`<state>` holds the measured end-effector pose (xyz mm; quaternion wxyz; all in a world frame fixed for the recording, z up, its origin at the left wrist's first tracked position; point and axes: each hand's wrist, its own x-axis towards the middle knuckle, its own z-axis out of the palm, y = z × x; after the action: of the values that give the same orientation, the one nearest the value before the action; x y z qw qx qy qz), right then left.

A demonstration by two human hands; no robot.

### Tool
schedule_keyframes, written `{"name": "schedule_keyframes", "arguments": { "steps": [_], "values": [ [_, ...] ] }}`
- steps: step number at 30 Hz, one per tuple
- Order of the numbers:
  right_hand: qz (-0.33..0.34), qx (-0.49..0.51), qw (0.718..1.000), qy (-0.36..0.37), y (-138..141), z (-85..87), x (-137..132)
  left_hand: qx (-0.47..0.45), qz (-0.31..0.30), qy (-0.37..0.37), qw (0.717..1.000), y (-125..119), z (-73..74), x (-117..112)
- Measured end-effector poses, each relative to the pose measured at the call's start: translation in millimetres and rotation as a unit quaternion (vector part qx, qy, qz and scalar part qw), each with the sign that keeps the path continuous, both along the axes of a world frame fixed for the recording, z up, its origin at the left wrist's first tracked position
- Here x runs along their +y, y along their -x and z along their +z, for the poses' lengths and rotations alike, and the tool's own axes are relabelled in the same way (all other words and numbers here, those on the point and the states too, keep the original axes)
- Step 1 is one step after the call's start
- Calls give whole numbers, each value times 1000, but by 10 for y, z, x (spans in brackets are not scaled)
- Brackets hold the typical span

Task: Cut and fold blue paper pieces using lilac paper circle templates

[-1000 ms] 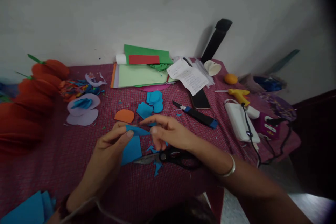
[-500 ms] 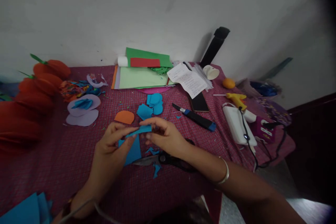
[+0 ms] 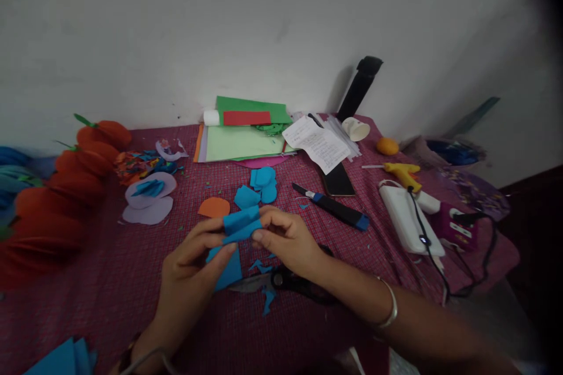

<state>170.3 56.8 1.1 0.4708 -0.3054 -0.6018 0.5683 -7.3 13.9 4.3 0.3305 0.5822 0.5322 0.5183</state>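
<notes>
A folded piece of blue paper [image 3: 241, 224] is held up above the table between both hands. My left hand [image 3: 193, 261] pinches its left edge, thumb below and fingers at the side. At its right edge, my right hand [image 3: 290, 240] grips it between thumb and bent fingers. Below lies a flat blue paper square [image 3: 229, 270], partly hidden by my left hand. Black-handled scissors [image 3: 281, 278] rest beside it among blue scraps [image 3: 268, 300]. Just beyond the hands are cut blue paper pieces [image 3: 263, 181] and an orange paper shape [image 3: 214, 207].
At left stand orange paper pumpkins [image 3: 65, 187], near lilac paper shapes [image 3: 149, 210] and a heap of scraps. A box cutter [image 3: 336, 210], a phone [image 3: 338, 180] and a handwritten sheet [image 3: 320, 143] lie right of centre. Further right are a yellow glue gun [image 3: 402, 174] and a corded white device [image 3: 409, 220].
The blue paper, a narrow strip before, now shows two raised layers with a fold between them. Both hands have shifted their hold on it. The whole view has moved slightly.
</notes>
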Motion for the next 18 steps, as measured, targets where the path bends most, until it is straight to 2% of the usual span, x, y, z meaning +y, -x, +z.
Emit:
{"name": "schedule_keyframes", "arguments": {
  "steps": [3,6,12,18],
  "values": [
    [-35,-1,999,-23,8,6,1,18,-4,-9,1000,8,-39,-4],
    [-37,-2,999,-18,20,5,-8,12,-28,-15,999,-2,-66,2],
    [-66,-11,998,-22,52,-28,-7,26,38,-8,999,-32,-26,6],
    [-87,-43,994,-42,54,-52,-1,-64,30,71,995,-85,11,9]
  ]
}}
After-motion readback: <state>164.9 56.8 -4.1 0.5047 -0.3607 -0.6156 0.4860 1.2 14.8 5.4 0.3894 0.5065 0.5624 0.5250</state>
